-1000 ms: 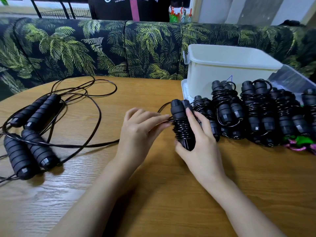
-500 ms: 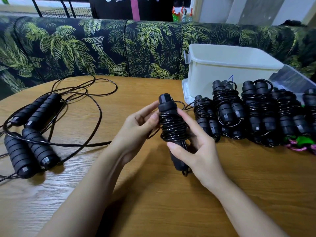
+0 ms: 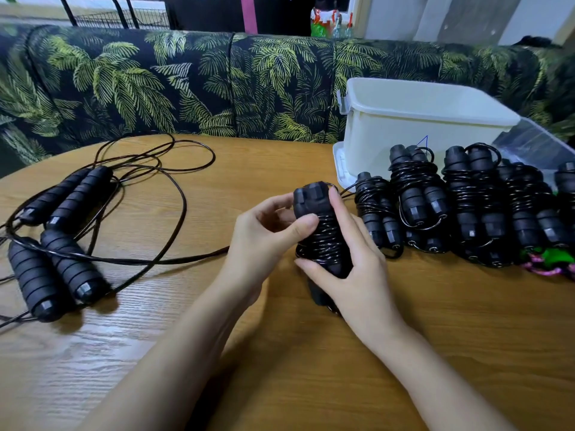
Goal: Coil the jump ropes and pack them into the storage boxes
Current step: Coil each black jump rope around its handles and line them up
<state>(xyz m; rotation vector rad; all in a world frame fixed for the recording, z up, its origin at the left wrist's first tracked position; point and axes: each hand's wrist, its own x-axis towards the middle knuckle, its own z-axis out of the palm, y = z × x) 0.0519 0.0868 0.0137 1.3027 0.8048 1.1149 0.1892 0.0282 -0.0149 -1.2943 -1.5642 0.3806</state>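
A black jump rope bundle [image 3: 322, 241], its cord wound round both handles, stands nearly upright above the table's middle. My right hand [image 3: 351, 265] grips its lower half from the right. My left hand [image 3: 264, 234] holds its upper part, thumb pressed on the coils. Several coiled black ropes [image 3: 460, 206] lie in a row to the right. Two uncoiled ropes [image 3: 59, 237] with loose cord sprawl at the left. A white storage box [image 3: 413, 126] stands behind the row.
The wooden table [image 3: 311, 353] is round. A leaf-patterned sofa [image 3: 186, 85] runs along its far side. A clear lid or box [image 3: 535, 147] lies right of the white box. A green and pink rope [image 3: 550, 259] lies at the right edge.
The bundle was lifted from beside the coiled row toward the table's middle and turned upright. My left hand moved from the cord end onto the coils.
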